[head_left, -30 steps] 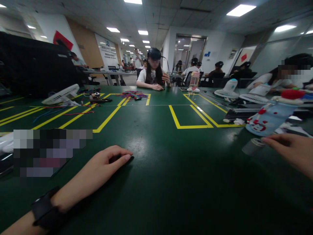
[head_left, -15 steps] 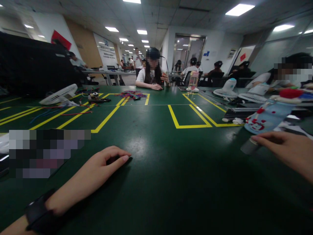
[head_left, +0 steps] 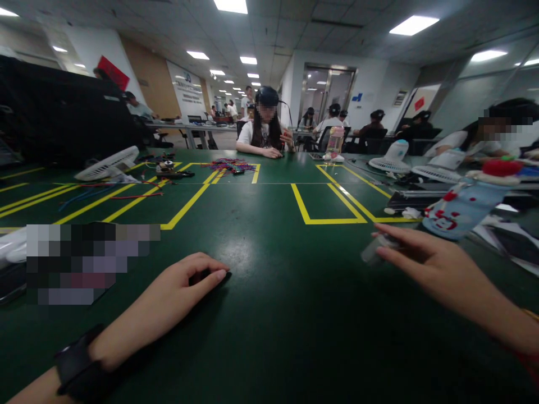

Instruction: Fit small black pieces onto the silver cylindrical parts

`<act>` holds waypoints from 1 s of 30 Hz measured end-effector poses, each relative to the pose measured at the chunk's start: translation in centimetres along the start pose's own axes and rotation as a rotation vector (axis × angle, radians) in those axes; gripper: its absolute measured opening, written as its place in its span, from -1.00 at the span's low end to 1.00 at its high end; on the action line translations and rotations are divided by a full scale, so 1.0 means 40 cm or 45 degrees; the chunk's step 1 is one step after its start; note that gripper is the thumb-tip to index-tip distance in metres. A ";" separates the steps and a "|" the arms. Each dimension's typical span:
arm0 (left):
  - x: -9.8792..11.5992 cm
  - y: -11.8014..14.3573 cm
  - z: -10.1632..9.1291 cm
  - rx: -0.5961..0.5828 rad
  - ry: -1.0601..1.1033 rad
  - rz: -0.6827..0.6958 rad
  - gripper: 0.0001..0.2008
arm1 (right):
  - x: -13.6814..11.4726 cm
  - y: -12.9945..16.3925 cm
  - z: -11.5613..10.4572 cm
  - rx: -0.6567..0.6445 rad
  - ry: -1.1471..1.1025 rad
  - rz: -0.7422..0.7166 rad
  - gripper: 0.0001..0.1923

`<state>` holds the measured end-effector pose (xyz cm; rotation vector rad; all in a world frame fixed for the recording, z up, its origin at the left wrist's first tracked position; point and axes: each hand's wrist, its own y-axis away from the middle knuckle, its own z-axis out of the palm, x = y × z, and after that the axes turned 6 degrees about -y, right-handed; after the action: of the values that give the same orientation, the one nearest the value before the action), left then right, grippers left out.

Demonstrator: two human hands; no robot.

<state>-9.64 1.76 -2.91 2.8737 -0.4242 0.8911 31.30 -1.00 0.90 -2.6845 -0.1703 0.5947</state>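
My right hand (head_left: 433,258) pinches a small translucent cylinder (head_left: 374,251) between thumb and fingers. It hangs over the green table (head_left: 286,314), tilted, and blurred enough that its details are unclear. Beyond and to the right of that hand stands a light-blue tumbler (head_left: 461,210) with a red top. My left hand (head_left: 191,280), with a black band on the wrist, rests on the table to the left. Its fingers are curled, the thumb tip close against the forefinger, and nothing visible is in them.
Yellow tape (head_left: 337,221) marks the tabletop. Tangled wires (head_left: 231,165) lie farther back, near a seated person (head_left: 263,126). A white fan (head_left: 107,164) lies on the left; more fans (head_left: 389,160) stand right. A clear bottle (head_left: 334,143) is at the far edge. A blurred-out patch (head_left: 92,264) lies left.
My right hand has moved left, away from the tumbler, carrying the small translucent cylinder over the table. My left hand has stayed in place, and the view has shifted slightly.
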 end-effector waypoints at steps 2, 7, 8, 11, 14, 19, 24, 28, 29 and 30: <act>0.000 0.000 0.001 0.022 -0.016 -0.002 -0.66 | -0.092 -0.005 0.059 -0.157 -0.249 -0.219 -0.55; 0.004 -0.006 0.007 0.097 -0.086 -0.024 -0.66 | -0.253 -0.003 0.175 -0.430 -0.574 -0.393 -0.58; 0.012 -0.008 0.010 0.119 -0.092 -0.015 -0.66 | -0.262 -0.001 0.190 -0.434 -0.602 -0.389 -0.55; 0.068 -0.014 0.024 0.191 -0.067 0.078 -0.71 | -0.251 0.010 0.224 -0.379 -0.713 -0.298 -0.33; 0.156 -0.026 0.046 0.210 0.021 0.294 -0.76 | -0.227 0.019 0.244 -0.354 -0.831 -0.214 -0.29; 0.247 -0.052 0.065 0.210 0.170 0.401 -0.85 | -0.226 0.021 0.243 -0.360 -0.890 -0.237 -0.39; 0.212 -0.053 0.063 0.282 0.224 0.293 -0.84 | -0.232 0.018 0.233 -0.362 -0.828 -0.248 -0.48; 0.169 -0.063 0.095 0.130 0.050 0.318 -0.86 | -0.230 0.025 0.241 -0.339 -0.762 -0.286 -0.49; 0.163 -0.067 0.104 0.096 -0.006 0.332 -0.86 | -0.230 0.026 0.243 -0.344 -0.749 -0.292 -0.49; 0.159 -0.071 0.110 0.070 -0.049 0.342 -0.86 | -0.229 0.027 0.242 -0.351 -0.739 -0.293 -0.48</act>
<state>-1.39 2.18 -2.97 2.9340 -0.8177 0.8978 18.91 -0.48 -4.11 -2.6054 -0.7523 1.3391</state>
